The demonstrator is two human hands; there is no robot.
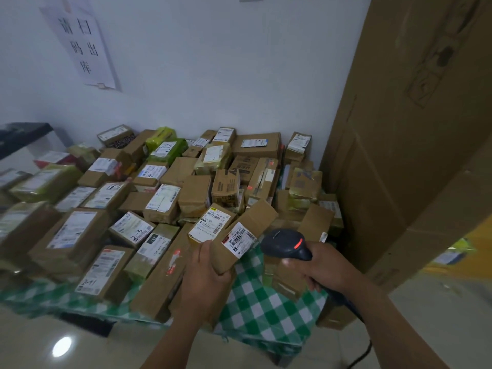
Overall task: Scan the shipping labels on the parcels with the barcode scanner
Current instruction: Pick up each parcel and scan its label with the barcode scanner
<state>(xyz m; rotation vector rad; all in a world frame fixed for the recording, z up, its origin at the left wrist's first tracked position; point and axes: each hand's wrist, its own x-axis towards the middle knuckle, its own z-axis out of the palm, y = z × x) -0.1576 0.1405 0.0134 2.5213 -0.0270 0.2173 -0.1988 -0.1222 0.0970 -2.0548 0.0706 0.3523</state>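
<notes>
My left hand (210, 272) grips the near end of a long brown cardboard parcel (250, 222) and holds it tilted above the pile. Its white shipping label (241, 238) with barcodes faces up and to the right. My right hand (322, 267) grips the handle of a dark barcode scanner (286, 243), whose red light is lit. The scanner's head sits right beside the label, pointing left at it. A second small parcel with a white label (209, 225) lies just behind the held one.
Several labelled cardboard parcels (111, 209) cover a table with a green-and-white checked cloth (266, 310). A very large cardboard box (415, 129) stands upright at the right. A white wall with a paper sign (82, 43) is behind. The scanner's cable (362, 352) hangs to the tiled floor.
</notes>
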